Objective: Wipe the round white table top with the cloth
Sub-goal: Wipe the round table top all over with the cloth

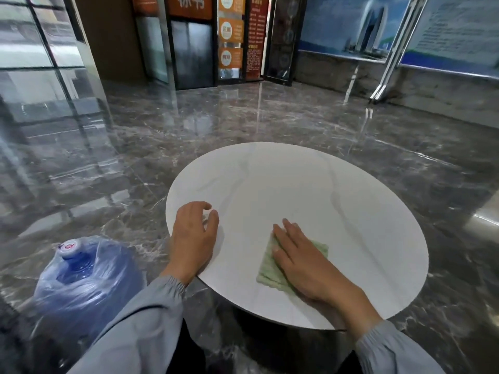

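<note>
— On the near side of the tabletop (310,184), toward the right, the cloth (267,271) lies as a flat green square under the right hand (302,255). Is that a fair way to hold it?

— Yes. That hand is spread, fingers straight, palm down. It grips nothing and only presses. I judge that flat pressure loads the whole cloth evenly, better than a bunched fist would.

— And the left hand (193,238)?

— It rests at the near left edge, fingers loosely curved, tips on the white surface, with nothing in it. It makes a good brace if the tabletop can rock, though whether it can, I cannot tell.

— Where to go from this spot?

— The far half and the right side lie beyond the cloth. I would push in overlapping lanes from near to far, then follow the edge round, so no strip is missed. The right fingertips appear to reach past the cloth onto bare surface and may smear it, so draw them back onto the cloth.

— Anything to mind?

— At the edge, ease off so the cloth does not slip to the floor (243,125). The left hand must move for its own patch to be wiped. A bottle (78,265) stands on the floor at the near left, apart from the tabletop.
</note>
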The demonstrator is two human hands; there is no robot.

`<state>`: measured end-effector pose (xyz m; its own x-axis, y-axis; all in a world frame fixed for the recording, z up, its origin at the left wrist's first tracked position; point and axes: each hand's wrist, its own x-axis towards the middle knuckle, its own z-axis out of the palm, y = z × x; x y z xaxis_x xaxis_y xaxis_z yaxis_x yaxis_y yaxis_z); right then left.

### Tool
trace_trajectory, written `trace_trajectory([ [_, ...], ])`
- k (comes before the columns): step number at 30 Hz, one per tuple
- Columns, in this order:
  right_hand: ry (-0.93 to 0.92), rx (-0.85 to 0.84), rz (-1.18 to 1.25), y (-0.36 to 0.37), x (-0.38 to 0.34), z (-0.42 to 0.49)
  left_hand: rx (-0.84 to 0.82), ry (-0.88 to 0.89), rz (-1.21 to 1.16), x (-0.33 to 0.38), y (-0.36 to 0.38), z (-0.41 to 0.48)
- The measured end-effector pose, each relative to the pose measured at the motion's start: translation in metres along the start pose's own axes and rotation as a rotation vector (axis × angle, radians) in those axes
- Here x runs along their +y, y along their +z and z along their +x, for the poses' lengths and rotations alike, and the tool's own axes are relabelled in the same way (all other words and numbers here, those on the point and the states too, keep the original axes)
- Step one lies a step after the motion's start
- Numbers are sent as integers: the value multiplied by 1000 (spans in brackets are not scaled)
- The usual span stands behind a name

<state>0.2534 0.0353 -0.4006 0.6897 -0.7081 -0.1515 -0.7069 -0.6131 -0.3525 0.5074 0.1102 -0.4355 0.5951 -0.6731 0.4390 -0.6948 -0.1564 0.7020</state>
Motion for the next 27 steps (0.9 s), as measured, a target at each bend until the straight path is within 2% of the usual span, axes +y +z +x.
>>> trace_trajectory([
  [2, 44, 15, -106, -6, 14, -5, 9, 6, 1, -2, 1, 0],
  [5, -11, 34, -229, 11, 6, -25, 25, 6, -7, -3, 3, 0],
  [11, -52, -88, -168, 7, 0, -11, 40, 8, 73, -5, 6, 0],
  [21, -1, -71, -156, -6, -35, 146, 18, -31, 87, 0, 2, 0],
  [24, -36, -85, -186, -2, -42, 148, 10, -32, 103, 2, 1, 0],
  [27, -170, -119, -195, 8, -47, 106, -12, -22, 116, 1, 2, -1],
])
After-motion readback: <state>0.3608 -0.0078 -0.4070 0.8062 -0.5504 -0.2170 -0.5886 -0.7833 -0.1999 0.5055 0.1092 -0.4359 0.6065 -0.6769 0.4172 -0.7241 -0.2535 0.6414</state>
